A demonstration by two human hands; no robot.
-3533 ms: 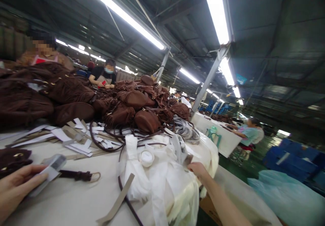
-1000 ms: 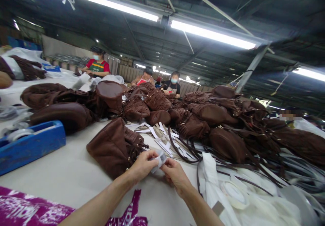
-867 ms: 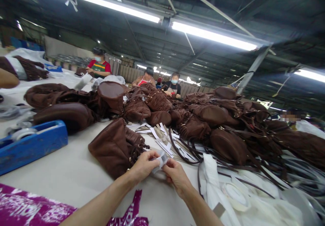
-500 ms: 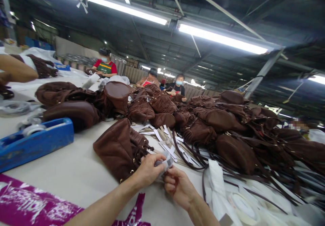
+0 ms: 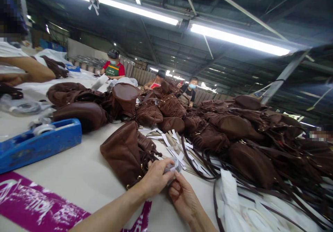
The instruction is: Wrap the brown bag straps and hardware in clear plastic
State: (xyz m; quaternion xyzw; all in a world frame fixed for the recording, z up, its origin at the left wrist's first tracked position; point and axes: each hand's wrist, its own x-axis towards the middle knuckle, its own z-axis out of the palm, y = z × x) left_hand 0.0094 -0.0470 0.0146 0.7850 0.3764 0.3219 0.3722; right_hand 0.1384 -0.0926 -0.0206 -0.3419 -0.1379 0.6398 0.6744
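Observation:
My left hand (image 5: 156, 177) is closed around a small greyish bundle wrapped in clear plastic (image 5: 173, 167). What lies inside the wrapping is too blurred to make out. From the right, my right hand (image 5: 184, 196) pinches the lower edge of the same bundle, fingers curled. Just beyond my left hand, a dark brown handbag (image 5: 121, 152) with gathered fabric and gold-coloured rings lies on its side on the pale table (image 5: 91, 169). Loose white and beige strips (image 5: 173, 145) are scattered beyond the bundle.
A blue tape dispenser (image 5: 41, 145) stands at the left, above purple printed plastic (image 5: 39, 204). Many brown bags (image 5: 234, 126) are heaped across the back and right, with dark straps (image 5: 214, 197) trailing. White wrapping (image 5: 230, 190) lies at right. Co-workers (image 5: 114, 68) are behind; another person's arm (image 5: 39, 67) reaches in left.
The view has shifted slightly, so most things sit further right. Both hands stay on the plastic-wrapped bundle, which has turned a little. At far left, more of the other person shows.

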